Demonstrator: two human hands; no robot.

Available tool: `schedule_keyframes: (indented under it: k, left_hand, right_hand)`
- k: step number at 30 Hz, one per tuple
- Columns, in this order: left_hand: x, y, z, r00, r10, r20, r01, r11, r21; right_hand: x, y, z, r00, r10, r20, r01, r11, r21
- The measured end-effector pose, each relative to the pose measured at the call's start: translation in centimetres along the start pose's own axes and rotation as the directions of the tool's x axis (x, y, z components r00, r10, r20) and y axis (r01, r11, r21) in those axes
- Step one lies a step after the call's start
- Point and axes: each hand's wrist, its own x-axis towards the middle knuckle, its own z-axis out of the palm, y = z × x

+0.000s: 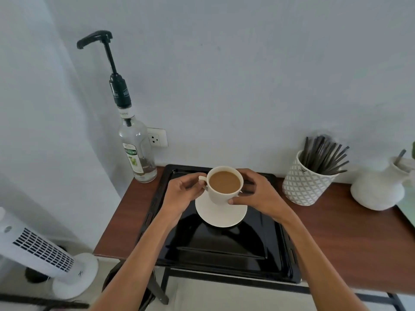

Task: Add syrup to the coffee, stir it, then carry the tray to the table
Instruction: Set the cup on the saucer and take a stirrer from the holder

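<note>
A white cup (221, 196) full of light brown coffee (225, 182) is held just above a white saucer (221, 215) on a black tray (224, 245). My left hand (179, 194) pinches the cup's handle on the left. My right hand (258, 194) wraps the cup's right side, thumb on its lower wall. A clear syrup bottle (137, 151) with a tall black pump (107, 55) stands at the back left corner of the table, its spout pointing left. Whether the cup touches the saucer I cannot tell.
A patterned white holder (303, 185) of dark stirrers (323, 158) stands right of the tray, a white vase (379, 189) beyond it. The brown table (348, 239) meets the wall (247, 86); a socket (157, 138) is behind the bottle. A white tower fan (45, 254) stands on the floor at left.
</note>
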Motion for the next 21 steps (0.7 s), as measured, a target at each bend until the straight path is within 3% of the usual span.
schedule_keyframes:
  k: [10,21]
  left_hand:
    - [0.9,-2.8,-0.1,0.992,-0.122,0.029,0.122,0.993,-0.003]
    - [1.6,-3.7,-0.6,0.988,-0.15,0.043,0.149,0.989,0.02]
  right_hand:
    - [-0.2,3.4,1.0,0.994,0.098,-0.04,-0.098,0.995,0.002]
    - [-0.6,3.9,1.6,0.99,0.126,-0.068,-0.125,0.992,0.017]
